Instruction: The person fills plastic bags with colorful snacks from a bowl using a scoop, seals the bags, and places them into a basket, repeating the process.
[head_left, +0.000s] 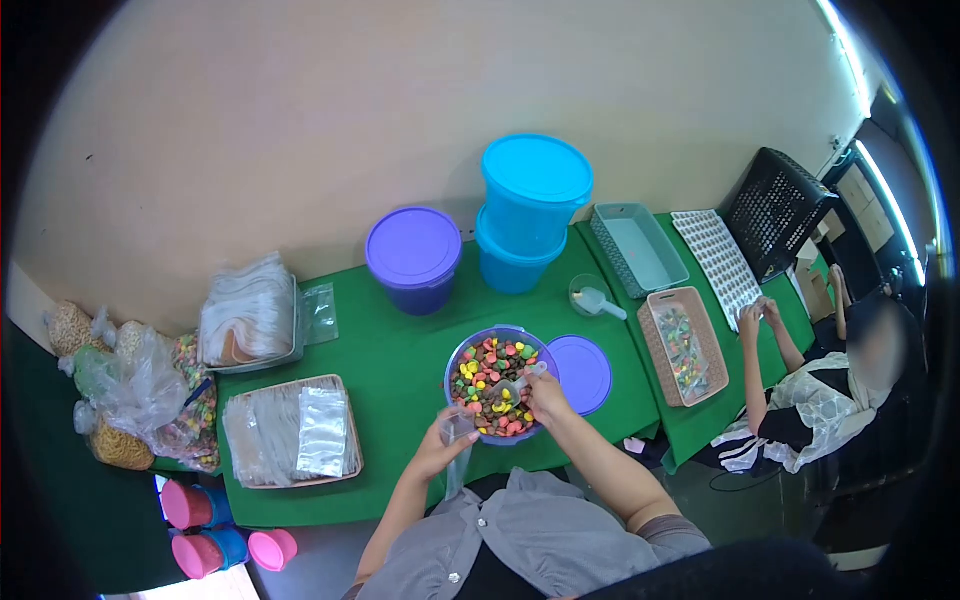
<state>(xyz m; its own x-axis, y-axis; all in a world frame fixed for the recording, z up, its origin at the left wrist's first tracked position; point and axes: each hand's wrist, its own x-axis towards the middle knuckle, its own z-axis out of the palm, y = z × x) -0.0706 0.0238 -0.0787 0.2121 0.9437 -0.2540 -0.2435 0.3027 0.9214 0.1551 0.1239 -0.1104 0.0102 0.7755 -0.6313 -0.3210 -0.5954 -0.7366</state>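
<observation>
A round purple tub (453,362) filled with multicoloured pieces, brown, red, yellow and green, stands right in front of me. My right hand (547,397) is closed around the handle of a clear scoop (515,386), whose bowl rests among the pieces. At the tub's near left rim, my left hand (436,447) grips a clear plastic bag (457,428), its lower part hanging below the fingers. Just right of the tub lies a flat purple lid (582,375).
Stacked blue tubs (537,185) and a lidded purple tub (413,255) stand at the back. Left are baskets of bags (340,385) and bagged snacks (125,395). A second scoop (597,301) sits in a bowl. Rightward, a pink basket (655,370) stands near a seated person (800,400).
</observation>
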